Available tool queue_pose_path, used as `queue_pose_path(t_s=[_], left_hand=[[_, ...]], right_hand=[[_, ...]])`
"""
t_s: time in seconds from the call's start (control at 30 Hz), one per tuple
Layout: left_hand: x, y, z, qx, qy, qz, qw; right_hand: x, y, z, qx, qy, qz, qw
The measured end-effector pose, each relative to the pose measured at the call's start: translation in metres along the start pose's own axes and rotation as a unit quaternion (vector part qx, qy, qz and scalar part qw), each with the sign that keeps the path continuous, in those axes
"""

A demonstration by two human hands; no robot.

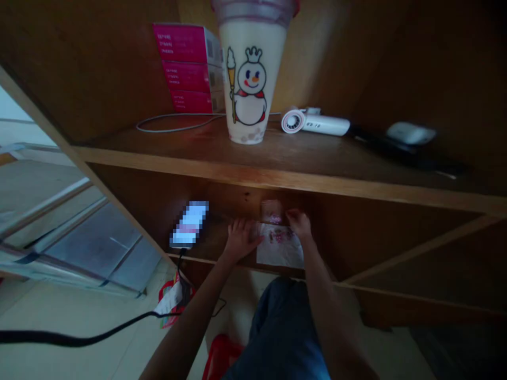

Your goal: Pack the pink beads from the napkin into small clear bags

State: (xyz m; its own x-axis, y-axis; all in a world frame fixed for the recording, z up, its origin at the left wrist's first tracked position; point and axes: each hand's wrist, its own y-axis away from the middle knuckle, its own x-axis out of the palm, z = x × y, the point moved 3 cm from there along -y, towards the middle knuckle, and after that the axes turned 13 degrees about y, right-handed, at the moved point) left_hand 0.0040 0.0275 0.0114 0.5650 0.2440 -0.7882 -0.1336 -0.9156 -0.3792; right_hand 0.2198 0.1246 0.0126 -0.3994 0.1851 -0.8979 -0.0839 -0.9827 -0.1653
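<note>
On the lower shelf lies a white sheet (277, 256), with small pink and dark red pieces (280, 236) on it; whether they are loose or printed I cannot tell. Behind it sits a small clear packet (271, 210) with pink bits at its lower end. My left hand (240, 238) rests flat with fingers apart, its thumb touching the left edge of the sheet. Over the sheet's right side, my right hand (300, 226) is closed in a pinch by the packet. What its fingertips hold, if anything, is too small to make out.
A lit phone (189, 224) with a cable leans left of my hands. Above, the upper shelf (190, 161) bears a snowman-printed cup (249, 79), pink boxes (186, 63), a white handheld fan (317, 124) and a pale object (410, 133). A black cable (79, 338) crosses the lower left.
</note>
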Motion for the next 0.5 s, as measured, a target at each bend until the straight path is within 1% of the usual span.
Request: queue_pose_path(t_s=[0.07, 0.13, 0.23, 0.4, 0.5], left_hand=[[0.000, 0.000, 0.000, -0.006, -0.010, 0.001, 1.000], [-0.001, 0.001, 0.000, -0.008, -0.017, 0.005, 1.000], [-0.004, 0.002, -0.002, -0.001, -0.018, -0.001, 1.000], [-0.017, 0.001, -0.015, 0.005, -0.008, -0.037, 0.999], [-0.022, -0.011, -0.030, 0.011, 0.006, -0.039, 0.999]], right_hand=[[-0.008, 0.016, 0.003, -0.018, 0.016, -0.015, 1.000], [-0.018, 0.030, 0.006, -0.012, 0.056, -0.036, 0.998], [-0.026, 0.050, 0.011, -0.015, 0.090, -0.032, 0.995], [-0.021, 0.070, 0.010, 0.038, 0.102, 0.015, 0.994], [-0.017, 0.075, 0.008, 0.033, 0.103, 0.016, 0.994]])
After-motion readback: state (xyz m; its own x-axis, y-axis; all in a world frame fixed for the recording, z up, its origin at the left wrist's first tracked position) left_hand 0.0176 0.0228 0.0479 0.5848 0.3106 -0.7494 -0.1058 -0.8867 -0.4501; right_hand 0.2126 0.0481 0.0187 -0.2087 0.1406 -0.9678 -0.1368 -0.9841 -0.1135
